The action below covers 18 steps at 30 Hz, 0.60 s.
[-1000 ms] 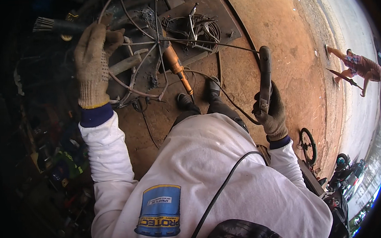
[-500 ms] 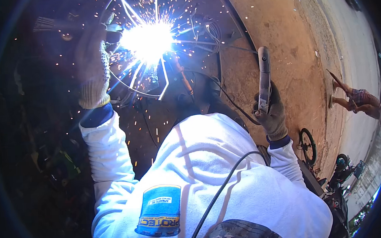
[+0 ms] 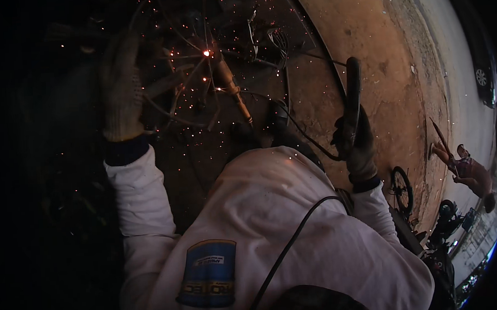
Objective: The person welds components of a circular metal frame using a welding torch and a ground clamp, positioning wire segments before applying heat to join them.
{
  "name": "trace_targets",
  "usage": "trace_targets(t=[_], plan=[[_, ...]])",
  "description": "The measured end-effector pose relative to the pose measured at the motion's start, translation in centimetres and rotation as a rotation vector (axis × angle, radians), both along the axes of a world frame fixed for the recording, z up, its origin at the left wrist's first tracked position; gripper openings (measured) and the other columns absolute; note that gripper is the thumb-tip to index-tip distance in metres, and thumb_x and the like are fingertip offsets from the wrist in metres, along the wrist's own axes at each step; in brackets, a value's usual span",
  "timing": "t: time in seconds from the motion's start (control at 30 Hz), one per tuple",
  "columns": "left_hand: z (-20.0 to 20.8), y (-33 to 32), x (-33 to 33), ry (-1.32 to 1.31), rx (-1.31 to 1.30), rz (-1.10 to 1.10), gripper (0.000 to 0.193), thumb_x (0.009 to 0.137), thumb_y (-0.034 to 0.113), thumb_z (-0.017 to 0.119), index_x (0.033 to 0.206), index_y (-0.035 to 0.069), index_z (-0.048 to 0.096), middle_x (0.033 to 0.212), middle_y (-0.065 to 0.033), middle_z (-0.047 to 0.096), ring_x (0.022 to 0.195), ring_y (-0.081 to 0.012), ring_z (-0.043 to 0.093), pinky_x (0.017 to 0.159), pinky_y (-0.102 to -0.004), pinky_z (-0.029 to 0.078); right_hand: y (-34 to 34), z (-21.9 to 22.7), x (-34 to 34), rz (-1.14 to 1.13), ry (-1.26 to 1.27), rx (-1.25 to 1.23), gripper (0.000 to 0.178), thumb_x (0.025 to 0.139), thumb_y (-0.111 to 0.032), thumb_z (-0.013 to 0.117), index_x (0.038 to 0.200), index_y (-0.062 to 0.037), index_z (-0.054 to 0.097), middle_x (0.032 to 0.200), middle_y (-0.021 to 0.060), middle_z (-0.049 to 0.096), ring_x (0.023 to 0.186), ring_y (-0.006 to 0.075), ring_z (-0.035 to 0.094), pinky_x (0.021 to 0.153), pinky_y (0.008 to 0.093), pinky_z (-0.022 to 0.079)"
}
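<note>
The right hand (image 3: 360,144) — gloved fingers wrapped round a welding electrode holder (image 3: 353,86) — is right of the metal-rod frame (image 3: 188,79), where a spot (image 3: 207,53) glows. Left hand (image 3: 122,91): beside the frame, too dark to tell its fingers' grip.

Rod frame (image 3: 206,53) lies left; electrode holder (image 3: 353,92), right.

- My left hand (image 3: 123,97) sinks in darkness, its grip too dim to tell.
- The rod frame (image 3: 187,80) is cut off at the far edge.
- The electrode holder (image 3: 354,86) partly hides my right hand (image 3: 361,153).
</note>
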<state>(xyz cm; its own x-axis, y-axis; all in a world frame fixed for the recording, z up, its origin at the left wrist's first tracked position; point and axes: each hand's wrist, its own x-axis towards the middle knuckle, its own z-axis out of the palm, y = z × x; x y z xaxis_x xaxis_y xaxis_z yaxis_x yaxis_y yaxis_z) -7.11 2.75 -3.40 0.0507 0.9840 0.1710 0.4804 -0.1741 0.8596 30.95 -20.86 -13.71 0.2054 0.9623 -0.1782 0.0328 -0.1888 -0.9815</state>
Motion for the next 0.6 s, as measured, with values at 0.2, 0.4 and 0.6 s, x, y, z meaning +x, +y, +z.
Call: trace_targets(t=[0.2,0.4,0.6], plan=[[1.6,-1.4,3.0,-0.404,-0.307,0.088,0.034,0.102,0.023,0.059,0.127,0.001,0.062,0.099,-0.0108,0.071,0.096,-0.0218,0.071,0.077,-0.0423,0.065,-0.4,-0.2,-0.4,-0.046,0.128,-0.106,0.072,0.089,-0.008,0.069,0.151,-0.0007,0.034,0.101,0.0020,0.056,0.078,0.0067,0.057,0.066,0.0216,0.050],[1.4,-1.6,2.7,-0.453,-0.308,0.064,0.037,0.102,0.028,0.060,0.129,0.002,0.061,0.094,-0.0088,0.071,0.096,-0.0206,0.071,0.067,-0.0488,0.068,-1.1,-0.3,-0.5,-0.084,0.212,-0.131,0.080,0.084,-0.010,0.074,0.152,-0.0022,0.033,0.098,0.0027,0.055,0.077,0.0090,0.058,0.065,0.0241,0.051],[1.4,-2.1,2.3,-0.414,-0.261,0.026,0.038,0.103,0.027,0.058,0.131,0.001,0.061,0.091,-0.0085,0.071,0.097,-0.0223,0.071,0.071,-0.0430,0.068,-1.2,0.0,-0.7,-0.111,0.259,-0.146,0.091,0.075,-0.009,0.076,0.154,-0.0012,0.031,0.100,0.0036,0.055,0.075,0.0099,0.058,0.064,0.0243,0.051]])
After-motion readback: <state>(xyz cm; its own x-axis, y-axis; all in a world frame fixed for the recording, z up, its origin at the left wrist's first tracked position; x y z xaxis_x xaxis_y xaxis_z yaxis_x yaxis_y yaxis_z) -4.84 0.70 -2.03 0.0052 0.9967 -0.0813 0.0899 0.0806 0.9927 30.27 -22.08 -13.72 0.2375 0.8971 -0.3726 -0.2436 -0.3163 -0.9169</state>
